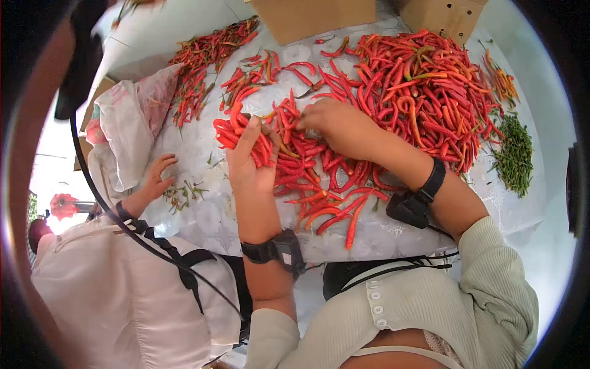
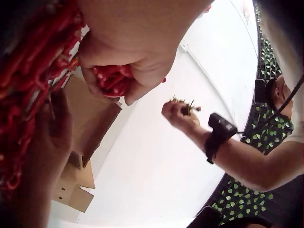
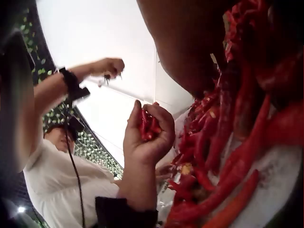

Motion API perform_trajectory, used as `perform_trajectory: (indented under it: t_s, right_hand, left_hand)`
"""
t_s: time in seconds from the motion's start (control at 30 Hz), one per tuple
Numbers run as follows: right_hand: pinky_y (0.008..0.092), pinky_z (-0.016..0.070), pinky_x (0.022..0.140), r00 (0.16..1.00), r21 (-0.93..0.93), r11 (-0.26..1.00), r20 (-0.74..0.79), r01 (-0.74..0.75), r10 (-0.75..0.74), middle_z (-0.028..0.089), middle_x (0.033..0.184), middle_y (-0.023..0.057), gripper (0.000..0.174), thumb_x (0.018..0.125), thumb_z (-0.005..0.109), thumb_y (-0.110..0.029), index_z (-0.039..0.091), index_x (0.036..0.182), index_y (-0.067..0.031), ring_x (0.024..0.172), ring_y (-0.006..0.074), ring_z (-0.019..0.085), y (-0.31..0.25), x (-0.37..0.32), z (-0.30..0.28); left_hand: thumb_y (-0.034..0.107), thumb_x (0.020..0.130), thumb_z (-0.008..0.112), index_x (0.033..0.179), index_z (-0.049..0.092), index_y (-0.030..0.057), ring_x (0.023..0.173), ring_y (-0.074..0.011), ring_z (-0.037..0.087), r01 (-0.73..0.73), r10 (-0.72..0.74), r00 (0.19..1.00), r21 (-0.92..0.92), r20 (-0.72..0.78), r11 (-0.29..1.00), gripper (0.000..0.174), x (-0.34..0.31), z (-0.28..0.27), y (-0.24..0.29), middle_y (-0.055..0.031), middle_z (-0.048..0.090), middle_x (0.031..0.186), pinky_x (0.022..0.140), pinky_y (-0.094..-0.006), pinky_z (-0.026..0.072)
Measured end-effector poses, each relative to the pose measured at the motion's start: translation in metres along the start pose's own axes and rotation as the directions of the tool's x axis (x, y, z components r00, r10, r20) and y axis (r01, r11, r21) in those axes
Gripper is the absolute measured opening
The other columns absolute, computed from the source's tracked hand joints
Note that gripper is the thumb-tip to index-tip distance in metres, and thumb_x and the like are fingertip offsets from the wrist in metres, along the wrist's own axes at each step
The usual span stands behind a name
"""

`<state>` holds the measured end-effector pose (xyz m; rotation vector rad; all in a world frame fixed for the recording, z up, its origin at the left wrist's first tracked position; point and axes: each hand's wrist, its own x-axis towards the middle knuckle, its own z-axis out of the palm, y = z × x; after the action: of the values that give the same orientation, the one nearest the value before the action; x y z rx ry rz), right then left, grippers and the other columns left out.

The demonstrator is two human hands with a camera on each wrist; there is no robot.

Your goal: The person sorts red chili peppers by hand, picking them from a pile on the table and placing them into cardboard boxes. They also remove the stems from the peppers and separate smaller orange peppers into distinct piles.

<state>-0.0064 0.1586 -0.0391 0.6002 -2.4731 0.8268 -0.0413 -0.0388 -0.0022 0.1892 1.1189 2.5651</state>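
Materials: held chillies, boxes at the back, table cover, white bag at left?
Held chillies: plant flesh; smooth, glossy skin with highlights.
Boxes: likely cardboard; matte brown, flat panels, one with small holes.
Table cover: probably plastic sheet; slight sheen, printed pattern.
White bag: thin, soft folds; plastic or fabric, can't tell.

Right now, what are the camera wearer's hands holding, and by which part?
Left hand: a bunch of red chilies, seemingly round its middle. Right hand: hold hidden, cannot tell.
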Motion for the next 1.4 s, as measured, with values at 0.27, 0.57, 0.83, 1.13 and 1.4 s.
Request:
perform_trajectory:
  t_s: [0.27, 0.57, 0.83, 1.13, 1.4]
  right_hand:
    - [0.041, 0.0473, 0.078, 0.977, -0.077, 0.983, 0.117, -0.169, 0.178, 0.063, 0.086, 0.0122, 0.019, 0.073, 0.065, -0.007, 0.063, 0.091, -0.0042, 0.087, 0.0314, 0.059, -0.015, 0.004, -0.014]
    - [0.0336, 0.05, 0.064, 0.894, 0.613, 0.725, -0.066, -0.314, 0.443, 0.065, 0.078, 0.0138, 0.013, 0.078, 0.067, -0.011, 0.062, 0.084, -0.0009, 0.071, 0.0245, 0.064, -0.023, 0.018, -0.024]
    - [0.037, 0.0498, 0.066, 0.945, 0.48, 0.832, -0.021, -0.277, 0.327, 0.066, 0.08, 0.0154, 0.013, 0.079, 0.062, -0.01, 0.066, 0.088, -0.0021, 0.073, 0.0286, 0.064, -0.037, 0.018, -0.038]
    - [0.0406, 0.0479, 0.071, 0.895, 0.064, 0.954, 0.37, -0.291, 0.248, 0.063, 0.082, 0.0136, 0.022, 0.068, 0.073, -0.015, 0.064, 0.085, -0.0034, 0.08, 0.0318, 0.061, -0.026, 0.002, -0.027]
    - [0.0421, 0.047, 0.069, 0.929, -0.036, 0.953, 0.215, -0.302, 0.303, 0.063, 0.083, 0.0155, 0.014, 0.079, 0.063, -0.013, 0.062, 0.089, -0.0027, 0.079, 0.0346, 0.061, -0.019, 0.002, -0.029]
  left_hand:
    - [-0.003, 0.08, 0.062, 0.127, 0.045, 0.0072, 0.078, -0.0172, 0.062, 0.054, -0.052, 0.992, 0.022, -0.115, 0.998, 0.051, 0.006, 0.005, -0.007, -0.0084, 0.061, 0.092, 0.063, -0.0309, 0.0532]
    - [-0.005, 0.081, 0.059, 0.125, 0.047, 0.0035, 0.099, -0.0235, 0.062, 0.077, -0.08, 0.997, 0.171, 0.011, 0.982, 0.047, 0.0, 0.022, -0.016, -0.0153, 0.06, 0.11, 0.082, -0.0383, 0.0536]
    - [-0.007, 0.079, 0.064, 0.128, 0.045, 0.0, 0.084, -0.0171, 0.062, 0.017, 0.005, 0.996, 0.257, -0.088, 0.966, 0.053, 0.01, 0.017, -0.031, -0.01, 0.061, 0.099, 0.072, -0.0284, 0.0537]
    - [-0.004, 0.077, 0.068, 0.11, 0.047, 0.0026, 0.075, -0.0131, 0.06, -0.307, 0.41, 0.893, 0.414, -0.185, 0.857, 0.04, 0.008, 0.023, -0.035, -0.0065, 0.058, 0.091, 0.063, -0.0256, 0.0522]
    - [-0.004, 0.08, 0.064, 0.103, 0.051, 0.001, 0.065, -0.0166, 0.061, -0.336, 0.413, 0.889, 0.329, -0.2, 0.883, 0.028, 0.007, 0.017, -0.023, -0.0071, 0.06, 0.083, 0.057, -0.0306, 0.0535]
